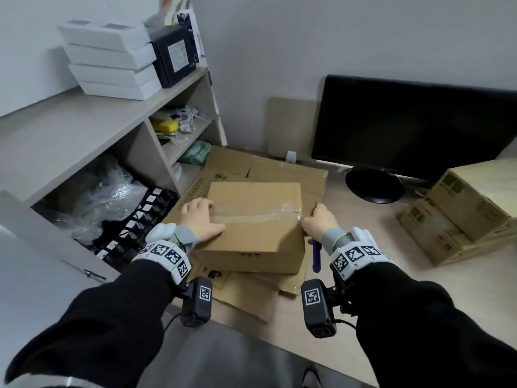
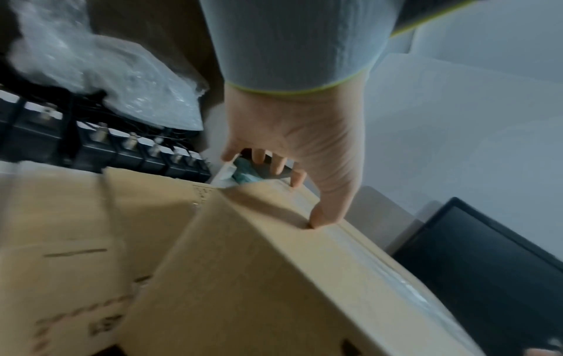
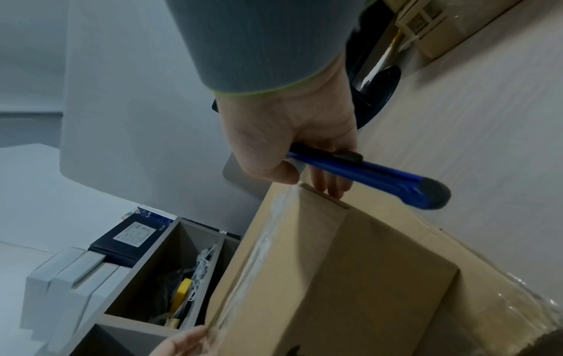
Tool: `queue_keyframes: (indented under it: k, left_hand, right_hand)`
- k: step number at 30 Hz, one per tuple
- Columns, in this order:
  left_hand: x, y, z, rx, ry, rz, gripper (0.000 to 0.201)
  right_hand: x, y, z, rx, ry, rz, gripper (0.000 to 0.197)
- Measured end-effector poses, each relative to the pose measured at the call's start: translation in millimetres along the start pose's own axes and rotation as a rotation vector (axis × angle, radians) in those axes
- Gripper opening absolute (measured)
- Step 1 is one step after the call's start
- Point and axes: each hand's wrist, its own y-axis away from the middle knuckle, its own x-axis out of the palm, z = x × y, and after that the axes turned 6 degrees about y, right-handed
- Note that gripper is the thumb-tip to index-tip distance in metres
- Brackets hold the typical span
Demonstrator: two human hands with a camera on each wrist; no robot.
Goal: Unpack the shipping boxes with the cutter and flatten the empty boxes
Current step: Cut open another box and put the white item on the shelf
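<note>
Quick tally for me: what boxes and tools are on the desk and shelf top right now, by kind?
Taped box under both hands: 1
Blue cutter in right hand: 1
Flattened cardboard beneath: at least 2, count unclear
White boxes on shelf: 4
Dark box: 1
Tan stacked cartons, right: 2
Total: at least 11

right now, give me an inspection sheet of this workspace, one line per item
Surface: light wood desk, flattened cardboard spread under the work.
Job's things: sealed box lying on the cardboard, clear tape across its top uncut; blue cutter beside its right end.
Clutter: stacked cartons at right.
Grippers: left hand resting on the box's left end, fingers relaxed; right hand holding the cutter at the box's right end.
Cables: a lead hangs from each wrist camera.
Surroundings: monitor behind, shelf unit at left carrying white boxes.
</note>
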Motion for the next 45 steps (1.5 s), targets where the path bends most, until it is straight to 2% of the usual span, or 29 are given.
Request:
queue_keyframes:
  k: [3, 8, 14, 16, 21, 26, 30, 41, 45]
  left_hand:
    - [-1, -3, -35, 0.081, -0.049, -0.055, 0.076]
    - [14, -21, -116, 0.232, -0.075, 0.011, 0.074]
    - [36, -51, -169, 0.133, -0.047, 0.082, 0.075]
    - [39, -57, -176, 0.15, -0.111, 0.088, 0.074]
    - [37, -66, -180, 0.189, -0.191, -0.004, 0.06]
    - [42, -67, -174, 0.231, -0.284, -0.05, 0.05]
    - [52, -70, -168, 0.231, -0.273, -0.087, 0.047]
    - [58, -78, -164, 0.202, -0.255, -0.096, 0.042]
    - [58, -80, -163, 0.2, -0.255, -0.091, 0.042]
  right_hand:
    - [-4, -6, -6, 0.011, -0.056, 0.031, 0.029]
    - [-19, -18, -19, -0.02, -0.052, 0.067, 0.016]
    - [-32, -37, -30, -0.034, -0.023, 0.129, 0.023]
    - [-34, -42, -32, -0.061, -0.027, 0.139, 0.022]
    - [-29, -54, -31, -0.11, -0.01, 0.205, 0.016]
    - [-23, -62, -25, -0.133, 0.018, 0.18, 0.014]
    - [-19, -66, -20, -0.157, 0.052, 0.178, 0.024]
    - [-13, -75, -13, -0.171, 0.09, 0.213, 0.027]
    - [-14, -77, -10, -0.125, 0.109, 0.266, 0.03]
